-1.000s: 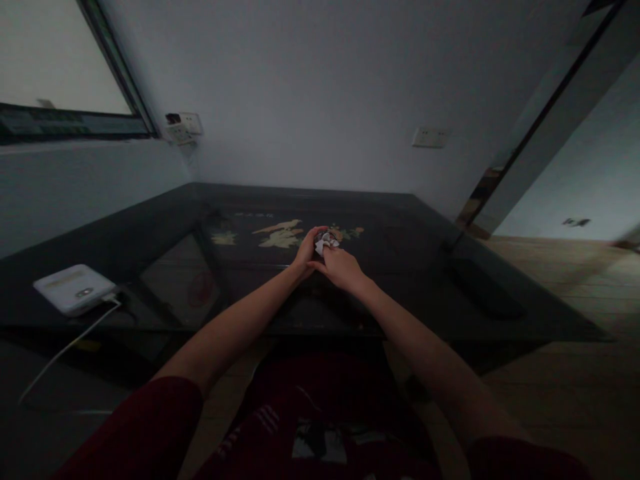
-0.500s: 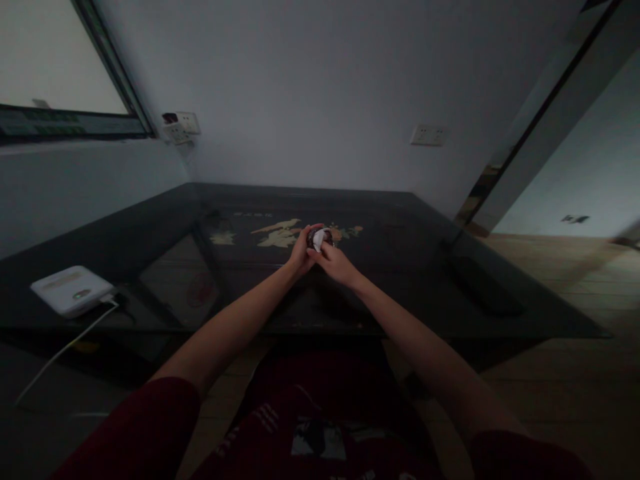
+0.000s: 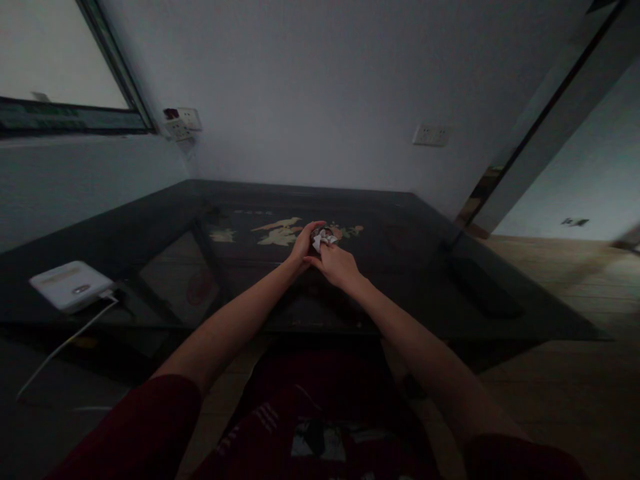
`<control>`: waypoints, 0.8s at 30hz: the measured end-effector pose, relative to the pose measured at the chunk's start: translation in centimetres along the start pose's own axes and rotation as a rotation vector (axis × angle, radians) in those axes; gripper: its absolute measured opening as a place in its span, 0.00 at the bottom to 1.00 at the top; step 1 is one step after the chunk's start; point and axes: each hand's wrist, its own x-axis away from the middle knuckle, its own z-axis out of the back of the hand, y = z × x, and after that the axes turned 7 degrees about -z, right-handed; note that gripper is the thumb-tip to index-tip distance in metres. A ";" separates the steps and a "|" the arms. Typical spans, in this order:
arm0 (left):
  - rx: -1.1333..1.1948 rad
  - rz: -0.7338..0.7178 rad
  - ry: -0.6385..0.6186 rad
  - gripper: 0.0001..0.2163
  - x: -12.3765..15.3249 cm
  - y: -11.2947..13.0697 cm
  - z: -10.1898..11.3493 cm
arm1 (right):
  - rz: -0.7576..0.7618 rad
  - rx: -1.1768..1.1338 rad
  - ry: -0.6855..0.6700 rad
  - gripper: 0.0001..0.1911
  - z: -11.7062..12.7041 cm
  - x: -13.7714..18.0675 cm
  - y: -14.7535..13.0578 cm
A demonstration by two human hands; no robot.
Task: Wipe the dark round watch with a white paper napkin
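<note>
Over the middle of the dark glass table [image 3: 400,293], my two hands are close together. My left hand [image 3: 301,247] is curved round the left side of a small dark round object [image 3: 315,235] with a shiny rim, whose kind I cannot make out. Against that object, my right hand [image 3: 342,265] presses a crumpled white tissue [image 3: 326,239], its fingers closed and partly hidden by the tissue. Both wrists come up from the near edge of the table, and the fingers hide most of the round object.
A white box-shaped device [image 3: 73,287] with a white cable [image 3: 67,348] lies at the table's left. On the right lies a dark flat long object [image 3: 485,287]. Bird and flower pictures [image 3: 275,233] show on the tabletop. Wall sockets [image 3: 431,135] are behind.
The tissue has shifted slightly right and now looks more bunched. My right hand has turned a little on the round object; my left hand stays about where it was.
</note>
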 end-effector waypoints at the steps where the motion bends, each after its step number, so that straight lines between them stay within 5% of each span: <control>1: -0.011 0.000 0.006 0.11 0.1 0.1 0.0 | 0.015 0.006 -0.007 0.34 0.0 0.1 0.1; 6: -0.034 0.018 -0.016 0.09 0.8 0.2 -0.1 | 0.072 -0.031 -0.001 0.32 -0.3 0.0 0.9; 14: 0.048 0.008 -0.044 0.12 1.0 0.4 0.0 | -0.022 -0.500 0.047 0.28 -0.9 -0.5 0.8; 24: -0.063 -0.029 0.008 0.10 1.2 0.4 -0.6 | -0.033 -0.032 -0.068 0.33 0.2 0.2 0.0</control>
